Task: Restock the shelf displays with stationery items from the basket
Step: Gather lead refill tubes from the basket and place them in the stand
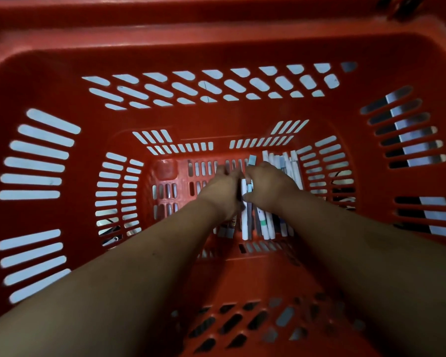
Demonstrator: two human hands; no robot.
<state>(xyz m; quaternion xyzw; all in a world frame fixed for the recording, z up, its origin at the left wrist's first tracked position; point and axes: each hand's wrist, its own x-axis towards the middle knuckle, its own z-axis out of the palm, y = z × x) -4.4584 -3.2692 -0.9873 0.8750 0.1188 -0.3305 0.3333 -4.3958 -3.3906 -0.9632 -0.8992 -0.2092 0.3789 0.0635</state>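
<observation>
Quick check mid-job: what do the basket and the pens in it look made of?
The basket: moulded plastic, red with a faint sheen; the walls are one piece with regular slots and rounded corners. The pens: probably smooth plastic barrels, mostly white, some grey or dark; too dim and small to be sure.

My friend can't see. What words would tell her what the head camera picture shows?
A person's left hand and right hand reach deep into a red basket, holding a bunch of white pens between them. More pens lie on the basket floor to the right.
</observation>
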